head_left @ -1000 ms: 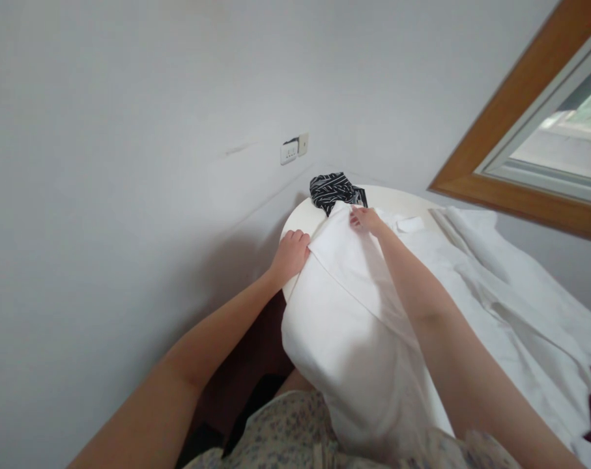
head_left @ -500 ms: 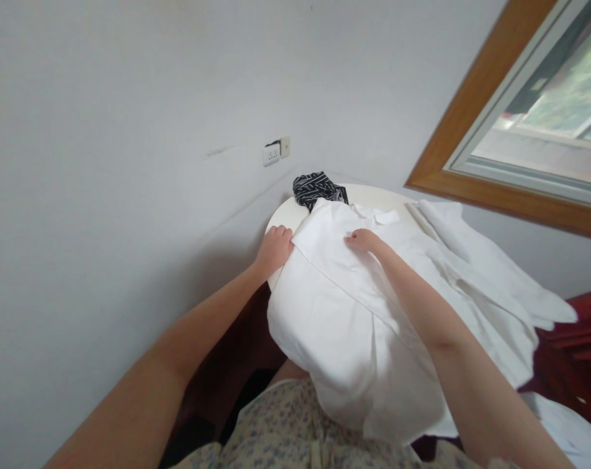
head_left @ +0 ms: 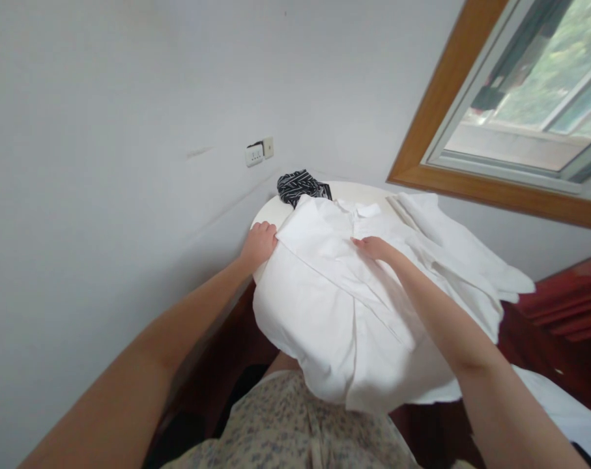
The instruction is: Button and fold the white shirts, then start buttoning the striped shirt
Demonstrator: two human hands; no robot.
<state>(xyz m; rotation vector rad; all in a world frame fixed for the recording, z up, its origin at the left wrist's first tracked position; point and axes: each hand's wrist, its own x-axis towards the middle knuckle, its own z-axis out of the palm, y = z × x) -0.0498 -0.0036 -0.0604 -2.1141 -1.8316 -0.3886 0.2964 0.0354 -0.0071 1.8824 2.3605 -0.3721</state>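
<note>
A white shirt (head_left: 315, 286) lies spread over a round white table (head_left: 270, 212), its collar toward the far side and its lower part hanging over the near edge. One side is folded inward, making a slanting line across the front. My left hand (head_left: 260, 246) is closed on the shirt's left edge, fingers curled, thumb hidden. Near the middle of the front, below the collar, my right hand (head_left: 376, 248) has its fingers pinched together on the fabric. A sleeve (head_left: 466, 247) stretches off to the right, past the table.
A bundled black-and-white striped cloth (head_left: 300, 185) sits at the table's back. Behind it is a wall with a socket (head_left: 255, 154). A wood-framed window (head_left: 407, 163) is at right. More white cloth (head_left: 559, 407) and red fabric (head_left: 569, 299) lie lower right.
My right hand has moved slightly right across the shirt front, and the cloth beneath it lies flatter. My left hand stays on the edge. The whole view has shifted a little.
</note>
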